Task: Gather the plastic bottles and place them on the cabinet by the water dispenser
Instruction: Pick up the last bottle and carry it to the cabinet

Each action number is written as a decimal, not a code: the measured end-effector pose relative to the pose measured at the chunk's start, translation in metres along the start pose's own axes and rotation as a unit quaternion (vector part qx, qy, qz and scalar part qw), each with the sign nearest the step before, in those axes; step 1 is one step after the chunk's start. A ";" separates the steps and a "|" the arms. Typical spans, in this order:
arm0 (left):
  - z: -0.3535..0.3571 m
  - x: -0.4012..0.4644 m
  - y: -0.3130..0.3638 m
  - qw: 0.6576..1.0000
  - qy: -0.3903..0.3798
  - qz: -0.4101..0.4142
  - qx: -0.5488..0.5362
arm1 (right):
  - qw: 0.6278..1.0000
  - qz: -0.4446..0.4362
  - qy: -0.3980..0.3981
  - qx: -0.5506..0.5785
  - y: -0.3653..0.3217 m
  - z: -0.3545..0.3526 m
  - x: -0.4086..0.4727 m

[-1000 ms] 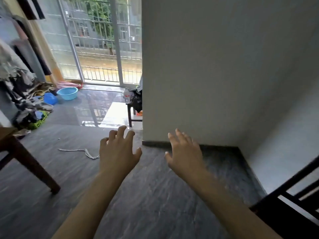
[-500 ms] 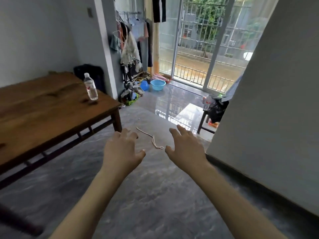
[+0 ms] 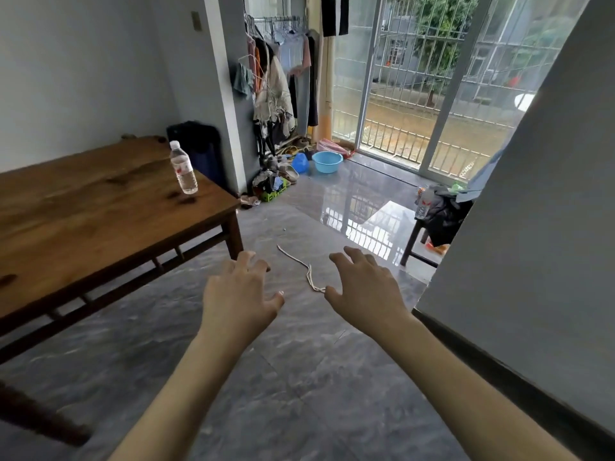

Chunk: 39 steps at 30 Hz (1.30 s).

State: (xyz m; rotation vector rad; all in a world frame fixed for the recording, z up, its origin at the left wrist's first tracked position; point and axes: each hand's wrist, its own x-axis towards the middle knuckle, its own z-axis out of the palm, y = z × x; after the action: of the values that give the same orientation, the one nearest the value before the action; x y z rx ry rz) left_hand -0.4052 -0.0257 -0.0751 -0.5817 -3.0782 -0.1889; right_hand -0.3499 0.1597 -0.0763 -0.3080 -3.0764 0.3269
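A clear plastic bottle [image 3: 182, 168] with a white cap and red label stands upright near the right end of the wooden table [image 3: 83, 207]. A second clear bottle [image 3: 423, 204] with a red label stands on a small dark stool [image 3: 412, 241] at the right, beside dark clothes. My left hand [image 3: 239, 294] and my right hand [image 3: 366, 287] hover in front of me above the grey floor, fingers loosely spread, holding nothing. Both bottles are well beyond my hands. No cabinet or water dispenser is in view.
A white cord [image 3: 303, 267] lies on the floor between my hands. A grey wall [image 3: 532, 227] juts in at the right. At the back stand a clothes rack [image 3: 276, 78], a blue basin [image 3: 327, 161], shoes and a barred sliding glass door [image 3: 416, 88].
The view has swung left from the bare wall corner, bringing the wooden table and its bottle into sight. My hands stay raised and empty, fingers slightly more curled.
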 end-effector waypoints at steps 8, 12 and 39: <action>0.010 0.104 0.002 1.000 0.013 -0.007 -0.003 | 1.000 -0.016 -0.005 0.002 0.021 0.003 0.101; 0.006 0.178 -0.001 1.000 0.026 0.000 -0.008 | 1.000 -0.014 0.011 -0.007 0.028 -0.006 0.174; 0.019 0.627 0.100 0.998 0.039 0.051 -0.005 | 0.999 0.003 0.040 -0.013 0.185 -0.045 0.590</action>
State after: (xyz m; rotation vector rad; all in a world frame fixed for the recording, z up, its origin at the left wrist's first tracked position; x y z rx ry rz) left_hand -0.9529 0.2965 -0.0665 -0.7137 -2.9658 -0.2211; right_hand -0.8895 0.4642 -0.0649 -0.3242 -3.0031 0.2677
